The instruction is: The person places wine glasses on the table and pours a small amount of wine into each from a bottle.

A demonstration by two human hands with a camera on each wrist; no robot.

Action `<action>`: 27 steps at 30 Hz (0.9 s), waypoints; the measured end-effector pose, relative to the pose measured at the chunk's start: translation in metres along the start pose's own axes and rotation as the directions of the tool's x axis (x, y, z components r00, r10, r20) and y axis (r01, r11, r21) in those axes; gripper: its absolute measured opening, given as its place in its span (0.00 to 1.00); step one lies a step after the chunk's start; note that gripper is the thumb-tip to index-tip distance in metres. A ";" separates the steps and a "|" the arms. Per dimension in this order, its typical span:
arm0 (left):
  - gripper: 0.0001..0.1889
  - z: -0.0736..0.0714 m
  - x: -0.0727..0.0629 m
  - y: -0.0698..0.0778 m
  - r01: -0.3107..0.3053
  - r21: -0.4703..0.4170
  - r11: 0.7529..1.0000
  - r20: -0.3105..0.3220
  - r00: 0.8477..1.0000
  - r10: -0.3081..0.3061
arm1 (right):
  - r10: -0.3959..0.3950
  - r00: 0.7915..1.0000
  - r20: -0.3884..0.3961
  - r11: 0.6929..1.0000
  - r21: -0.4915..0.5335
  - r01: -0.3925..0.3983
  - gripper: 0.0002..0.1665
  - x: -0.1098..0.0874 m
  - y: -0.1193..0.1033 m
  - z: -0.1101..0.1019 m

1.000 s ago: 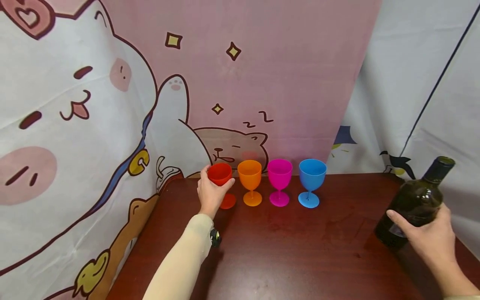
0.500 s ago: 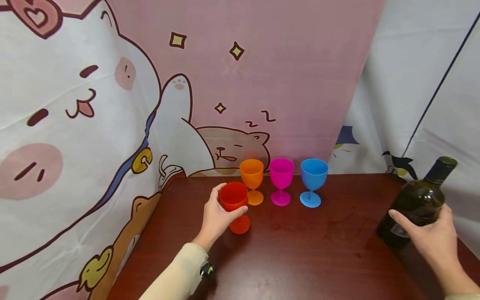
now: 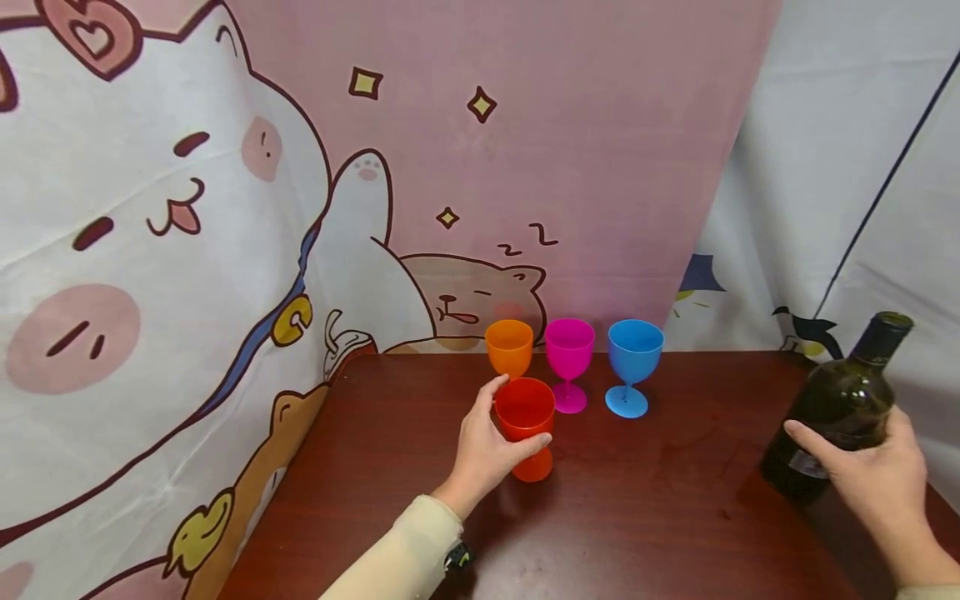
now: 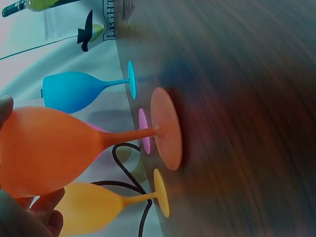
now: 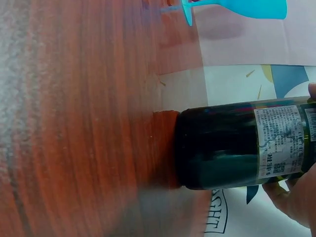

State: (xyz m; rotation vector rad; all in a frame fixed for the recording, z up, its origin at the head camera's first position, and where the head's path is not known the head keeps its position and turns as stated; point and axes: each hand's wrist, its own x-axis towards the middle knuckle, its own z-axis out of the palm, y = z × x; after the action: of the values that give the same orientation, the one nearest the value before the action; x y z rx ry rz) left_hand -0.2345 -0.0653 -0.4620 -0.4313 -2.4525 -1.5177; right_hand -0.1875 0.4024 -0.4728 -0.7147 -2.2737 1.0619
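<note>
My left hand (image 3: 491,442) grips the bowl of a red goblet (image 3: 525,417) that stands on the dark wooden table (image 3: 637,517), in front of the orange goblet (image 3: 509,347). In the left wrist view the red goblet (image 4: 54,150) fills the left side, its foot on the wood, with my fingertips (image 4: 34,215) at its bowl. A pink goblet (image 3: 569,358) and a blue goblet (image 3: 634,362) stand in a row at the back. My right hand (image 3: 870,475) holds a dark green wine bottle (image 3: 836,408) standing at the table's right edge; its label (image 5: 281,143) shows in the right wrist view.
A cartoon cat cloth (image 3: 225,208) hangs behind and to the left of the table. A pale curtain (image 3: 840,167) hangs at the back right. The table's left edge runs diagonally near the cloth.
My left hand has drawn the red goblet out of the row, toward me and to the right, until it stands in front of the orange one. The bottle and right hand have hardly moved.
</note>
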 end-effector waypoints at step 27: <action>0.47 0.012 0.001 -0.003 0.010 -0.051 0.999 -0.020 1.000 -0.011 | -0.699 0.697 0.163 0.691 -0.100 0.716 0.67 0.002 -0.111 0.000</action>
State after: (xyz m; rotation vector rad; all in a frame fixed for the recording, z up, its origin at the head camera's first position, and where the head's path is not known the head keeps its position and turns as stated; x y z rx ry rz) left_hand -0.2371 -0.0555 -0.4694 -0.4105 -2.4090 -1.5836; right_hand -0.2154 0.3424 -0.3833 0.2178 -2.4091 0.5465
